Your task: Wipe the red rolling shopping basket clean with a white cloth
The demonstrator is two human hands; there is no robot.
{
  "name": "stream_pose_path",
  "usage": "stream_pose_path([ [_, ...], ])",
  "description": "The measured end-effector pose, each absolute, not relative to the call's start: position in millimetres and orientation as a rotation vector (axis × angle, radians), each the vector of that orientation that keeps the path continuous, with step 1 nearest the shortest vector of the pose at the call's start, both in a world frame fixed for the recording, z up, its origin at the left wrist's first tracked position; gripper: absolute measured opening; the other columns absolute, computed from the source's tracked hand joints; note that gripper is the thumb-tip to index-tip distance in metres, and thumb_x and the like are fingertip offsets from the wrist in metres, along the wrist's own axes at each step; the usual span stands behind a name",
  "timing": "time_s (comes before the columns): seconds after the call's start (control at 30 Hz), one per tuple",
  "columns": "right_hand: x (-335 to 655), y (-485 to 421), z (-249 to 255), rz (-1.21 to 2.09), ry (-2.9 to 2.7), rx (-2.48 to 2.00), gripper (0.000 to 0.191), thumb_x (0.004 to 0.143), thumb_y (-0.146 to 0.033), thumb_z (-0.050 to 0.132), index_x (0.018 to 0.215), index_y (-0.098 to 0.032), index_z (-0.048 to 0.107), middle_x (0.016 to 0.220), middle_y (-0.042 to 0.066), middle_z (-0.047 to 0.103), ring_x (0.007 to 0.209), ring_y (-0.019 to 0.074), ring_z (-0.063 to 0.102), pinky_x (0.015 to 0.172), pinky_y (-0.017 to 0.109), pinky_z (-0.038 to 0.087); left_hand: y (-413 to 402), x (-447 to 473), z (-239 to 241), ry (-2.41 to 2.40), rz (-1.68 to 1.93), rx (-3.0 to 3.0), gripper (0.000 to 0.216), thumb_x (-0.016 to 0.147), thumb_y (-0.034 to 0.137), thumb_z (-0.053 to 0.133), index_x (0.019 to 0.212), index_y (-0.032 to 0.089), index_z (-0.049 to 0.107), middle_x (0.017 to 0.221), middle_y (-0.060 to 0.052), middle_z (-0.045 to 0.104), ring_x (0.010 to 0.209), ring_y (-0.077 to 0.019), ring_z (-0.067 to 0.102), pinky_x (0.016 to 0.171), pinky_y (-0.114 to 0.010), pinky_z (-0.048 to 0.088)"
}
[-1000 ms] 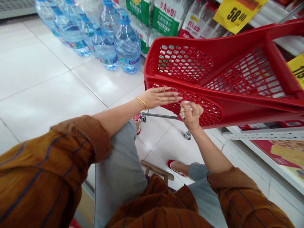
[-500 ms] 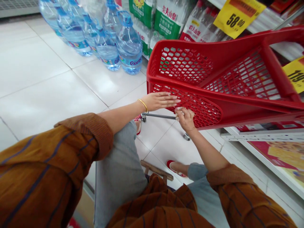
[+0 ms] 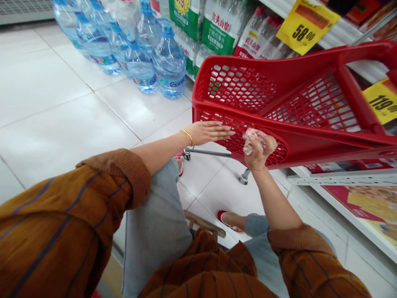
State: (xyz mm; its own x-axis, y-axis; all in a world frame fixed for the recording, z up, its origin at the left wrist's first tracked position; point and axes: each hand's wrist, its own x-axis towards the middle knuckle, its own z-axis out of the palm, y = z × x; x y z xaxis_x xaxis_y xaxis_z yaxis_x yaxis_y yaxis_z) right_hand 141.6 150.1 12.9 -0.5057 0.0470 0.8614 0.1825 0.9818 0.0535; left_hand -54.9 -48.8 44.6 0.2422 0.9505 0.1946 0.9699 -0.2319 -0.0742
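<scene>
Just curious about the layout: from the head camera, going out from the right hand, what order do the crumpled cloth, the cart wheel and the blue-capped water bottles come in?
1. crumpled cloth, in the right hand.
2. cart wheel, just below.
3. water bottles, far upper left.

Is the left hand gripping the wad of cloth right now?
No, the left hand lies flat on the red basket; the right hand holds the cloth.

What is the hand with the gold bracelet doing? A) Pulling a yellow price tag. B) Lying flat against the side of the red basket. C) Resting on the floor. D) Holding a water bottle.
B: the left hand lies open, fingers straight, against the mesh side of the red basket.
</scene>
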Motion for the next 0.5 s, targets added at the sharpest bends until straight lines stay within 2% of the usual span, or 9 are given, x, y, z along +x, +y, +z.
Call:
stream_pose_path([
  [0.13, 136.9, 142.7, -3.1, -0.124, -2.177, -0.267, 0.023, 0.091, -0.036, 0.052, 0.1, -0.022, 0.068, 0.097, 0.011, 0.055, 0.096, 0.0227, 0.049, 0.089, 0.043, 0.042, -49.0, -54.1, 45.8, -1.82, -0.204, -2.32, 0.06, 0.093, 0.012, 0.025, 0.149, 0.031, 0.018, 0.153, 0.009, 0.03, 0.142, -0.0037, 0.02, 0.121, -0.025, 0.01],
  [0.3, 136.8, 137.9, -30.7, -0.021, -2.31, -0.26, 0.023, 0.092, -0.031, 0.051, 0.103, -0.024, 0.069, 0.093, 0.01, 0.056, 0.093, 0.0215, 0.049, 0.087, 0.041, 0.039, -49.3, -53.1, 48.2, -1.808, -0.221, -2.321, 0.062, 0.091, 0.011, 0.028, 0.149, 0.031, 0.02, 0.152, 0.009, 0.031, 0.141, -0.0037, 0.022, 0.12, -0.024, 0.012],
  [0.5, 140.0, 136.4, -54.3, -0.084, -2.418, -0.096, 0.022, 0.09, -0.024, 0.054, 0.106, -0.028, 0.069, 0.092, 0.008, 0.059, 0.09, 0.0197, 0.048, 0.085, 0.036, 0.037, -49.9, -52.2, 47.8, -1.855, -0.136, -2.338, 0.062, 0.092, 0.011, 0.022, 0.15, 0.029, 0.014, 0.155, 0.009, 0.026, 0.143, -0.004, 0.015, 0.121, -0.026, 0.008],
])
